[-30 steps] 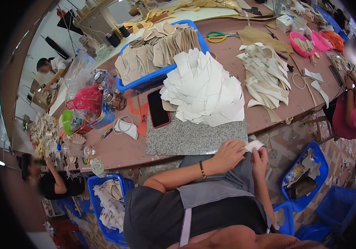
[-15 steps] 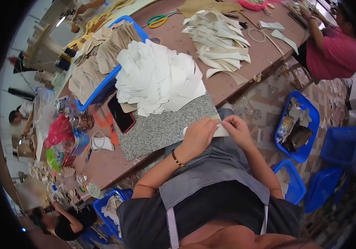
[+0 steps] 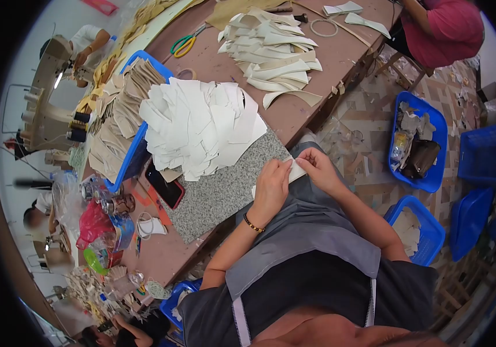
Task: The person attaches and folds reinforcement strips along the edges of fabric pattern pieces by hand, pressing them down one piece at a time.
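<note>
At the near edge of a speckled grey slab point(image 3: 230, 185), my left hand point(image 3: 272, 188) and my right hand point(image 3: 317, 168) are close together. Both have their fingers pinched on a small white cut piece point(image 3: 296, 170), which looks like thin leather or sheet material. Part of it is hidden behind my left fingers, and a white edge shows on that hand's far left side. On the slab, beyond my hands, lies a large heap of similar white pieces point(image 3: 201, 127). A dark phone with a red case point(image 3: 165, 186) rests by the slab's left side.
A blue basket point(image 3: 129, 159) of beige pieces stands left of the heap. Curved off-white pieces point(image 3: 271, 49) and scissors point(image 3: 187, 43) lie farther back. Blue bins point(image 3: 419, 141) stand on the floor at right. Co-workers sit around, one in a pink shirt point(image 3: 442, 32).
My view has turned, so the table and bins appear shifted. Both hands keep hold of the white piece at the slab's edge, their fingers slightly moved along it.
</note>
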Motion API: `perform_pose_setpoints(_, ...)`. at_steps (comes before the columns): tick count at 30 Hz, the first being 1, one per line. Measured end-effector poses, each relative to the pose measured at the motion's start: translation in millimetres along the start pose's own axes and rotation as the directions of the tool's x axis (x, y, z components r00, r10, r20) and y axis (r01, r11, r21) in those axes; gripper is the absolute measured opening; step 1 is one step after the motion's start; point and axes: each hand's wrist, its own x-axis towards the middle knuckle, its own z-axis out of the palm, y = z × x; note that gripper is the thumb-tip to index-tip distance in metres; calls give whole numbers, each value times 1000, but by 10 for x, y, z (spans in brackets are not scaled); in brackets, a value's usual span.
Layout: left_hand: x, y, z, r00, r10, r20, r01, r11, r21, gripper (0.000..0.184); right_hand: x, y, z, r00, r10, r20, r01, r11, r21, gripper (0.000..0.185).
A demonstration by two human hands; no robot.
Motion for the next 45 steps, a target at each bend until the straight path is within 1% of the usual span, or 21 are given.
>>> perform_pose_setpoints(1,-8,-7,2,1000,23,9,-23,1000,17,24,3,-14,4,1000,14,0,-14,1000,4,12)
perform_pose_setpoints(3,-27,-12,-18,989,129,75,-137,985,102,31,9,-67,-1,999,42,-2,-42,999,9,15)
perform_pose_setpoints(4,-35,-15,-29,978,180,109,-194,971,140,35,16,-101,-10,995,97,-13,-98,995,-27,18)
perform_pose_setpoints(6,-29,-12,-49,962,214,170,-244,951,188,40,27,-178,-25,978,207,-30,-209,973,-99,24)
perform_pose_setpoints(7,-22,-8,-56,954,226,197,-267,940,212,42,17,-214,-5,989,138,-52,-147,962,-231,26)
perform_pose_setpoints(9,-6,14,-64,946,229,229,-281,931,232,42,12,-277,64,998,2,-63,-33,873,-487,31)
perform_pose_setpoints(12,-25,24,-109,942,217,256,-279,930,240,42,12,-309,105,1000,4,-15,-11,868,-497,33)
perform_pose_setpoints(15,-78,-14,-146,941,219,257,-279,934,223,43,13,-194,126,994,-99,-39,68,876,-478,34)
perform_pose_setpoints(18,1,-8,-117,937,218,274,-282,934,219,44,75,-43,90,996,-46,-81,15,936,-352,34)
perform_pose_setpoints(21,6,-56,-164,929,218,300,-287,935,210,44,108,23,71,994,-42,-97,9,950,-313,33)
perform_pose_setpoints(24,-80,-120,-261,919,229,320,-300,933,196,44,114,93,66,992,-84,-93,57,964,-261,34)
perform_pose_setpoints(27,-18,-107,-205,918,242,314,-309,932,187,46,176,175,42,996,-40,-86,22,979,-205,34)
perform_pose_setpoints(30,0,-119,-201,909,259,327,-331,924,189,48,232,239,-13,996,-24,-89,1,970,-245,34)
perform_pose_setpoints(34,-81,-154,-322,894,270,356,-351,918,186,48,237,304,-40,993,-54,-107,26,970,-243,35)
perform_pose_setpoints(36,-26,-131,-270,898,263,352,-342,921,185,47,258,352,-21,993,-58,-100,32,969,-244,35)
perform_pose_setpoints(39,-5,-107,-247,906,236,351,-318,927,200,46,330,457,-99,997,8,-80,-25,974,-225,36)
perform_pose_setpoints(43,-79,-155,-307,910,244,334,-325,922,212,46,310,457,-128,992,-53,-112,28,976,-216,37)
perform_pose_setpoints(45,-44,-151,-265,918,222,329,-299,932,205,45,329,532,-99,991,-70,-112,43,972,-229,36)
